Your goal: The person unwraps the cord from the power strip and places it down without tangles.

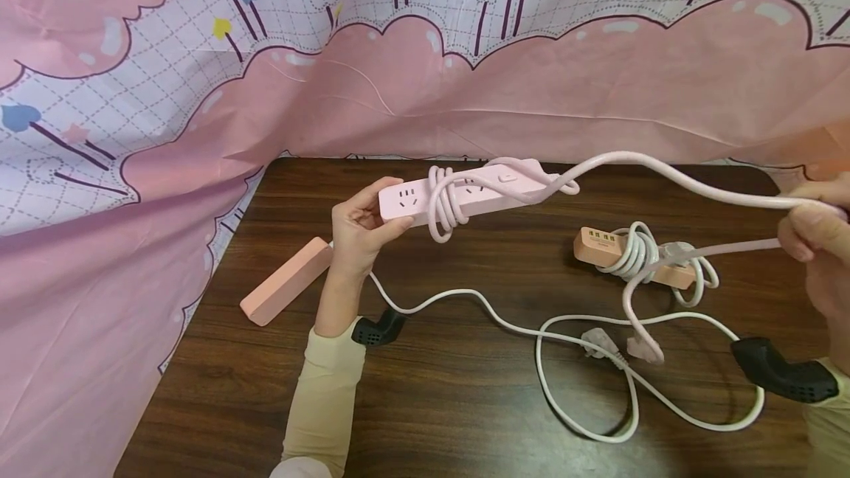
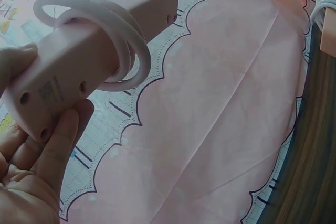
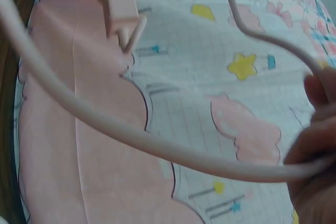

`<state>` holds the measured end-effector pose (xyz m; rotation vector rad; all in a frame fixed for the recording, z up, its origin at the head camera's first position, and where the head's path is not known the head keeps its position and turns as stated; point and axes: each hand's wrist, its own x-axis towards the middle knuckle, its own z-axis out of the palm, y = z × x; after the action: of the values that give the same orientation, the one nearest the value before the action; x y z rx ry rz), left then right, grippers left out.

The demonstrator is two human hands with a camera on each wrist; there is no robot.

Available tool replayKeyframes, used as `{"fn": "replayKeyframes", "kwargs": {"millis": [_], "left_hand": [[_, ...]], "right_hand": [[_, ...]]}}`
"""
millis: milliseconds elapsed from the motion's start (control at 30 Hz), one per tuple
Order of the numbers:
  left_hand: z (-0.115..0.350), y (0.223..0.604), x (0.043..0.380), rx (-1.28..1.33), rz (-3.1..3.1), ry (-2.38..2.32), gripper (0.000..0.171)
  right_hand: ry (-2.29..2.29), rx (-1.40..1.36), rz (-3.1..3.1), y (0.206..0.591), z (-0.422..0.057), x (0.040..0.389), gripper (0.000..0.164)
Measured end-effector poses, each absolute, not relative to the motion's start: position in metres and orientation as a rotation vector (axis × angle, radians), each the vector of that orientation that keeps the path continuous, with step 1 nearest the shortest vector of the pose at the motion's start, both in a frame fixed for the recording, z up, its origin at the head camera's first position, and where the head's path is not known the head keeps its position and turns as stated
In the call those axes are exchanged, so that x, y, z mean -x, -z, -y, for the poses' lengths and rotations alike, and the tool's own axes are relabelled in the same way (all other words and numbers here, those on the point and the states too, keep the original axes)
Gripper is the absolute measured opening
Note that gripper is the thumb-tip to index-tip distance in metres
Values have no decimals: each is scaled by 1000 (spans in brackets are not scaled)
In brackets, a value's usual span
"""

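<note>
My left hand (image 1: 361, 231) grips the left end of a pink power strip (image 1: 494, 201), thumb on one side and fingers on the other, and holds it above the table. Several turns of its pink cord (image 1: 446, 205) wrap round the strip's middle. From the strip's right end the cord runs in an arc to my right hand (image 1: 820, 231), whose fingers curl round it at the right edge. A loose length of cord hangs from that hand, its plug (image 1: 643, 350) dangling low. The left wrist view shows the strip's underside (image 2: 63, 77) with screw holes and a label.
An orange power strip (image 1: 285, 282) lies at the left, and a white cord (image 1: 465, 292) loops across the table to a plug (image 1: 600, 344). Another orange strip (image 1: 598, 246), wrapped in white cord, lies at the right. A patterned pink curtain (image 1: 531, 109) hangs behind the table.
</note>
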<state>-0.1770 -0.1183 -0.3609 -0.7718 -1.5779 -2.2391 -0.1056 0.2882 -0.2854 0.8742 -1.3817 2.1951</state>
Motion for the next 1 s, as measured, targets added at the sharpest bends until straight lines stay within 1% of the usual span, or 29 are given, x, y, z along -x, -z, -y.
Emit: {"fn": "replayKeyframes", "kwargs": {"millis": [67,267,433,500,600,667,833,933,1000], "left_hand": [[119,360,177,761,1563,2227,48],[122,359,177,697,1493,2232,41],[125,357,177,603,1443,2217,39],[127,356,177,584,1433,2204,37],[129,354,178,571,1420,2196,39],[130,354,178,570,1409,2195,40],[129,353,178,578,1402,2199,42],[129,353,178,582,1415,2192,49],[128,353,178,583,1419,2191,44]], "right_hand": [[-2076,-954,1574,287,-296,102,23],[-1794,-1094,1915,299,-317,92,20],[-1282,-996,2293,308,-331,83,20],[-1158,-964,2395,314,-333,81,27],[-1083,-917,2522,325,-332,81,42],[-1004,-876,2609,335,-330,83,46],[-941,-790,2804,364,-328,88,38],[-1061,-830,2869,378,-329,91,36],[-1082,-915,2876,386,-331,93,37]]}}
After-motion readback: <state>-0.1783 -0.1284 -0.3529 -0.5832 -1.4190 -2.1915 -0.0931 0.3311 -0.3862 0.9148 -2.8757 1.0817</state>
